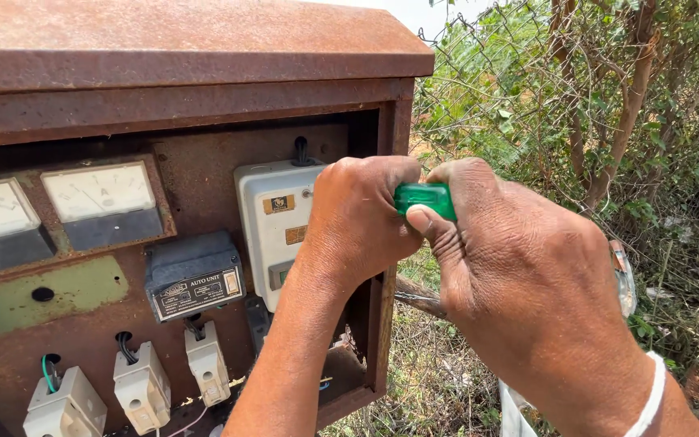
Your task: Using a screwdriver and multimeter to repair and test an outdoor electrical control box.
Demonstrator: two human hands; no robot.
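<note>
Green translucent screwdriver handle point(424, 198) clenched in right hand point(519, 283) grip; left hand point(357, 218) curled closed against white switch box point(273, 222) inside rusty metal cabinet point(196, 57).

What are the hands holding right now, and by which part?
The right hand grips a green screwdriver by its handle; the left hand closes around its front.

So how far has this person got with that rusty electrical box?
Done: the rusty cabinet stands open, its two meters and white starter box exposed. In hand: both the left hand and right hand grip a green-handled screwdriver at the starter box's right edge. Its tip is hidden, so what remains cannot be judged.
</note>
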